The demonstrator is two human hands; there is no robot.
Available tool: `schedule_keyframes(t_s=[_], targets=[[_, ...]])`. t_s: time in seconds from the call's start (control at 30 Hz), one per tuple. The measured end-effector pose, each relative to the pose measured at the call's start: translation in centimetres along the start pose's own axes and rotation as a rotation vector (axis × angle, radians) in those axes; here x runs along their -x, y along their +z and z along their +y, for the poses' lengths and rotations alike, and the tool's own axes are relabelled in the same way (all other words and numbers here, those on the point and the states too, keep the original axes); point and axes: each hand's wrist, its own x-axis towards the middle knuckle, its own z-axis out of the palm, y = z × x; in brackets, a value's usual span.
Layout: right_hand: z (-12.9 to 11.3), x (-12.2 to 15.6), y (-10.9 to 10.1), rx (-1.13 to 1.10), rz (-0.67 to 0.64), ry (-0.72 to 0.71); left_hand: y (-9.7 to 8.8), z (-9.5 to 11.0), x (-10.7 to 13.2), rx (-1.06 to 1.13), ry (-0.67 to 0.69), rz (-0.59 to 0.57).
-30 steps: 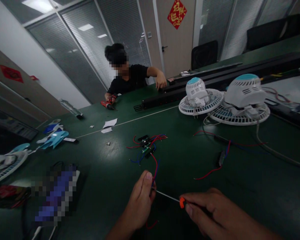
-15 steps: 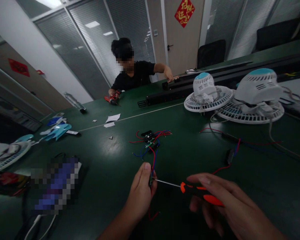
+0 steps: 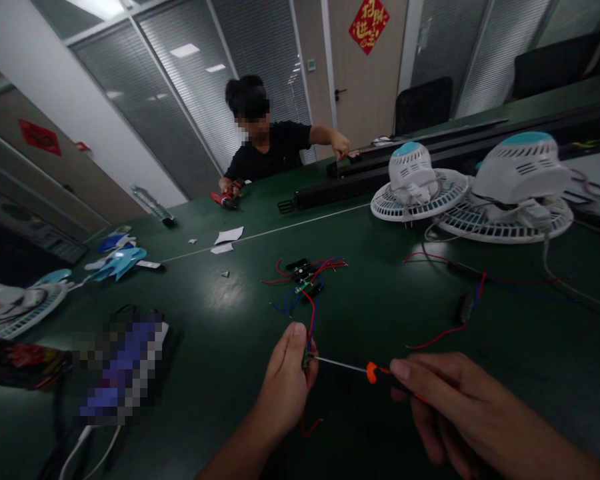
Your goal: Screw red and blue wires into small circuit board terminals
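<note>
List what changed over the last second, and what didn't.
The right hand loosened its fingers from the front of the screwdriver, then closed again; it now grips farther back, away from the left hand.

Unchanged: the left hand holds the small wired board; the pile of wired modules lies ahead of it.

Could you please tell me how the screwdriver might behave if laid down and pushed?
The screwdriver should stay stiff, as its shaft is straight. Weight probably sits in the handle, which looks thicker. Its orange collar seems rounded, so it might roll, though the right hand hides much of the handle.
</note>
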Motion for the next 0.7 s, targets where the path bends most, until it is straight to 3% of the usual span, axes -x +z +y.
schedule_keyframes(t_s=[0.7], targets=[[0.2,0.27,-0.12,0.117,-0.03,-0.121,-0.22,-0.33,-0.23,-0.008,-0.012,-0.035]])
